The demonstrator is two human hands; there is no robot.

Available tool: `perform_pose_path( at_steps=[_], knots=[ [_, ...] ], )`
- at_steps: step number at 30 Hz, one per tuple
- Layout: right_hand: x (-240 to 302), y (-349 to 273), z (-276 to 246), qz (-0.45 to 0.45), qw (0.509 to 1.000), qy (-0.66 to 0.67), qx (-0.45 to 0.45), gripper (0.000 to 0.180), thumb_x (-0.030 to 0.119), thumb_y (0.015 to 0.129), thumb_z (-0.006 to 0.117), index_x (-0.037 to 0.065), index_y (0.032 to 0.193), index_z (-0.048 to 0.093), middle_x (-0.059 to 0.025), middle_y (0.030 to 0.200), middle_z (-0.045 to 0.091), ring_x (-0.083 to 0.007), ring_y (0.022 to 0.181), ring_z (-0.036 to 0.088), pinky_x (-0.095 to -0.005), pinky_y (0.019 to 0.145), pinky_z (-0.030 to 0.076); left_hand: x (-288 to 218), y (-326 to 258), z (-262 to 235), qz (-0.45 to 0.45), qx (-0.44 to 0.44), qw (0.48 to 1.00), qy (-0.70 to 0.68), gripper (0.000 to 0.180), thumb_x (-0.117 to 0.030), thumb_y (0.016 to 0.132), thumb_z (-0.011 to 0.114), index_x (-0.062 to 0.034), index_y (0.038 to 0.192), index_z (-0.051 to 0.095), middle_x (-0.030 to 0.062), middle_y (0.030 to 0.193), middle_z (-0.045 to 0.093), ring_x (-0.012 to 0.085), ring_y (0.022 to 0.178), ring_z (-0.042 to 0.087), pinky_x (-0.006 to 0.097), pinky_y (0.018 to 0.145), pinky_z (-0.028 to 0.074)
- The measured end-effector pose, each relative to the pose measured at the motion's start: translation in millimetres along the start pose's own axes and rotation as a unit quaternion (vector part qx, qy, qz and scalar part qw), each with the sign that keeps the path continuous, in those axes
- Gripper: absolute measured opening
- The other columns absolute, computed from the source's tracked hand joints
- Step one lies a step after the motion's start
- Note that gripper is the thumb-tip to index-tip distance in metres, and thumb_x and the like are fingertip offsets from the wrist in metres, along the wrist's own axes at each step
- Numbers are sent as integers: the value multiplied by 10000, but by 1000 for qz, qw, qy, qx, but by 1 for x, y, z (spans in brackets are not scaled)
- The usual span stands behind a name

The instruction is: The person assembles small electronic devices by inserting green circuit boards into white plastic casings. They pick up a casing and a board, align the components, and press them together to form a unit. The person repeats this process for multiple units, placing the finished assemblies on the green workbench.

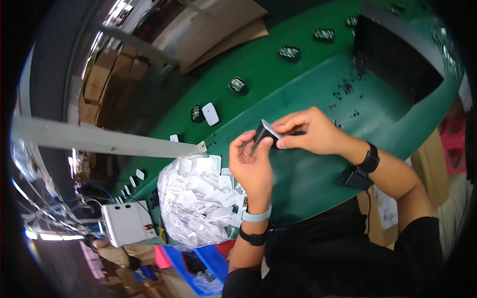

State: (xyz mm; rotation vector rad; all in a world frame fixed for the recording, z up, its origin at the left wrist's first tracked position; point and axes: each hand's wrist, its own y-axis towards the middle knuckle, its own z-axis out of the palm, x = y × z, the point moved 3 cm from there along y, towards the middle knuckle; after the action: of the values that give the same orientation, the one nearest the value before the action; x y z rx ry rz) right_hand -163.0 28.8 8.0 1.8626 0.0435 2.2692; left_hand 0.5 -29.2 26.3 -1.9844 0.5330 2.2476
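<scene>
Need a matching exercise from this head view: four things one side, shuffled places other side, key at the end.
Things
1. black casing
2. pile of white plates
3. blue bin
4. brown cardboard sheets

Places
A. inside a clear plastic bag
B. near the top edge of the picture
C. between the left hand and the right hand
D. low in the picture, below the bag

Pairs: 1-C, 2-A, 3-D, 4-B
</scene>
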Motion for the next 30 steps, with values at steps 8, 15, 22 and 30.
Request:
perform_pose_path(
  at_steps=[8, 15, 22, 30],
  knots=[
    [5, 94, -32, -130, 861, -472, -138, 238, 155, 733, 805, -13, 884, 731, -203, 922, 706, -356, 844, 693, -407, 759, 546, -23, -5, -102, 109, 63, 846, 518, 288, -102, 823, 763, 23, 1030, 607, 204, 1052, 616, 349, 984, 591, 424, 866, 481],
    [-48, 143, -32, -82, 789, -597, -124, 278, 165, 751, 814, -38, 927, 741, -229, 936, 709, -391, 894, 683, -447, 841, 538, -6, 1, -152, 92, 44, 799, 592, 280, -98, 802, 743, 30, 1023, 630, 223, 996, 611, 410, 972, 555, 483, 860, 452],
    [-17, 133, -28, -130, 763, -628, -77, 297, 225, 835, 759, -38, 971, 734, -200, 991, 699, -394, 944, 660, -461, 875, 522, 12, 35, -145, 119, 54, 732, 669, 274, -114, 732, 785, 33, 924, 656, 222, 949, 624, 419, 938, 584, 487, 833, 481],
    [49, 37, -22, -27, 853, -521, 6, 141, 103, 814, 690, -9, 897, 706, -116, 818, 661, -209, 736, 637, -338, 700, 526, 22, 45, -152, 87, 77, 729, 674, 254, -67, 710, 779, 66, 898, 672, 224, 973, 617, 394, 948, 619, 455, 809, 522]
  ],
)
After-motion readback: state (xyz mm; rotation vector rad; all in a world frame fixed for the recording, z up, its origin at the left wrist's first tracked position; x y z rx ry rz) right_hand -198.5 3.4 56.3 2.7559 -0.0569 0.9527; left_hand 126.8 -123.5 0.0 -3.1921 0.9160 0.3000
